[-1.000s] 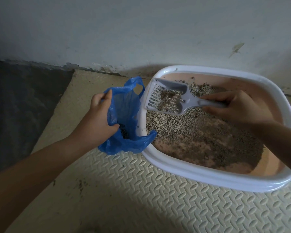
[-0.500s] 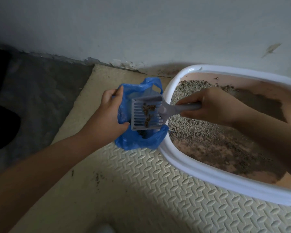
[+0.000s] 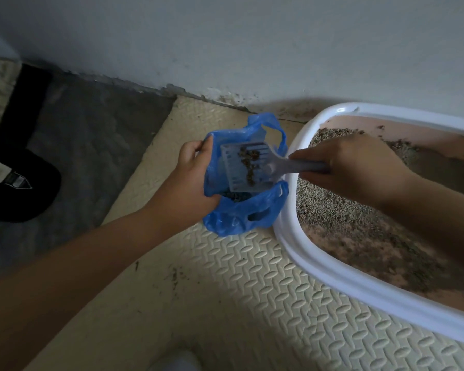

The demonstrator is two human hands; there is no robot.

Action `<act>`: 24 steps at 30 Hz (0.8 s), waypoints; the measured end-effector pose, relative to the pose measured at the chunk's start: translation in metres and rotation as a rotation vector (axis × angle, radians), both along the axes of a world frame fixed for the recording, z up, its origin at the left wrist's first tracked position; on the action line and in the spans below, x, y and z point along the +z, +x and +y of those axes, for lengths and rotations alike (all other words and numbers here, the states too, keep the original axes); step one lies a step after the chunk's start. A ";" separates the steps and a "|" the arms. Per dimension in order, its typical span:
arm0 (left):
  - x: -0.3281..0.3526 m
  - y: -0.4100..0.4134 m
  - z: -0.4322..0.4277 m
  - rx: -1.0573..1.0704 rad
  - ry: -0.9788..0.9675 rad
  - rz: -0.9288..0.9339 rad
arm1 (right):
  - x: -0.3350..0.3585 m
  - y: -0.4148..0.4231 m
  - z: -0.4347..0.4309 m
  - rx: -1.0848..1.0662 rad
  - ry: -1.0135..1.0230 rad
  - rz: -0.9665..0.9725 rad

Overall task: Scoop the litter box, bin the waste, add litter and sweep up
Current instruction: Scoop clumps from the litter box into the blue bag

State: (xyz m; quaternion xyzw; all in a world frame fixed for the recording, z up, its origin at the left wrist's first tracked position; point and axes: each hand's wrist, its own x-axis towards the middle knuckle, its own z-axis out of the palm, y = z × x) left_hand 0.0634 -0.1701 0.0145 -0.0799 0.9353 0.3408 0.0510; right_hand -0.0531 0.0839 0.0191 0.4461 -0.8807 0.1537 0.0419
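Note:
My left hand (image 3: 190, 180) grips the left edge of a blue plastic bag (image 3: 241, 215) and holds its mouth apart on the floor mat. A grey slotted scoop (image 3: 245, 167) hangs tilted over the bag's mouth, with brown clumps stuck on its slots. My right hand (image 3: 351, 167) grips the scoop's handle. Dark waste lies inside the bag under the scoop. The litter box (image 3: 300, 253), white-rimmed with a pink inside, stands to the right and holds grey litter (image 3: 340, 210), with bare pink patches.
A cream embossed foam mat (image 3: 252, 290) covers the floor, with dark crumbs scattered near its middle. A grey wall (image 3: 225, 49) runs close behind the bag and box. On the darker grey floor at left lies a black object (image 3: 16, 188).
The scoop has moved left from above the litter to over the bag's mouth and tilted. The view has shifted left, so the box sits further right.

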 end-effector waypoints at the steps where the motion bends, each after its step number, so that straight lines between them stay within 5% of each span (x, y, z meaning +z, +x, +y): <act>1: 0.000 0.001 0.001 0.003 0.005 -0.008 | -0.002 0.003 -0.002 0.017 0.014 0.069; 7: 0.002 0.000 0.004 0.004 -0.008 -0.020 | -0.012 0.005 0.000 0.069 0.085 0.306; 17: 0.004 -0.002 0.007 0.007 -0.005 -0.009 | -0.019 0.007 0.011 0.102 0.046 0.357; 24: 0.002 -0.003 0.010 -0.004 -0.019 -0.006 | -0.015 0.008 0.009 0.010 -0.072 0.111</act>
